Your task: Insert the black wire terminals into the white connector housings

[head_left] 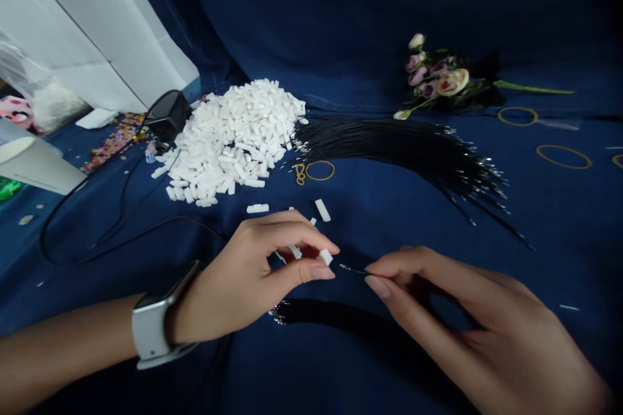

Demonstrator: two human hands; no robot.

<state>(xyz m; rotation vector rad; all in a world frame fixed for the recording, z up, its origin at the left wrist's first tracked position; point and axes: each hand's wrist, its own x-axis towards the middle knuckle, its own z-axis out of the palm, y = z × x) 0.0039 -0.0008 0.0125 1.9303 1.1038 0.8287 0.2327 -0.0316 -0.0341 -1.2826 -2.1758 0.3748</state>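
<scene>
One white plastic housing [326, 257] clamped in left hand [248, 272] fingertips; right hand [472, 318] pinched thin wire [359, 271], metal tip [344, 266] just off left thumb [318, 270]; straight, steady alignment seemed best.

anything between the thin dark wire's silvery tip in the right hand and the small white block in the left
Nothing visible: only a narrow gap, with dark blue cloth behind it, separates the silvery tip of the thin dark wire held by the right hand from the small white rectangular block pinched in the left hand.
</scene>
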